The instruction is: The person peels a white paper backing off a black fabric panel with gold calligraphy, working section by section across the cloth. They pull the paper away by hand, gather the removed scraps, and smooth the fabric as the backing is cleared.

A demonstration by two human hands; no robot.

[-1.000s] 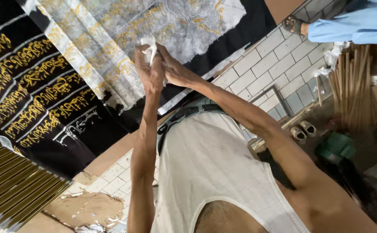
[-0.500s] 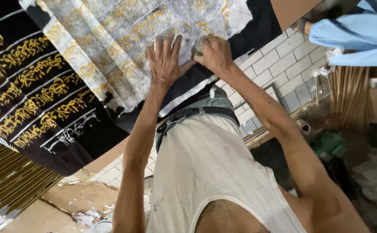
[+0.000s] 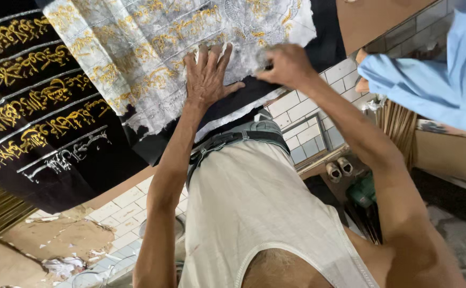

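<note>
A black cloth with gold embroidered bands is stretched flat in front of me. A white, torn-edged paper sheet with gold stitching showing through lies over it. My left hand rests flat on the paper near its lower edge, fingers spread. Just to its right, my right hand is clenched and pinches the torn edge of the same paper, slightly blurred. My white sleeveless shirt fills the lower middle.
Another person's light blue sleeve and hand reach in at the upper right. A white tiled surface lies under the cloth. Thin wooden sticks, a green tool and paper scraps lie around.
My hands were together holding a small white scrap above the paper. They have come down and apart: the left now lies flat, the right has moved right to the paper's edge.
</note>
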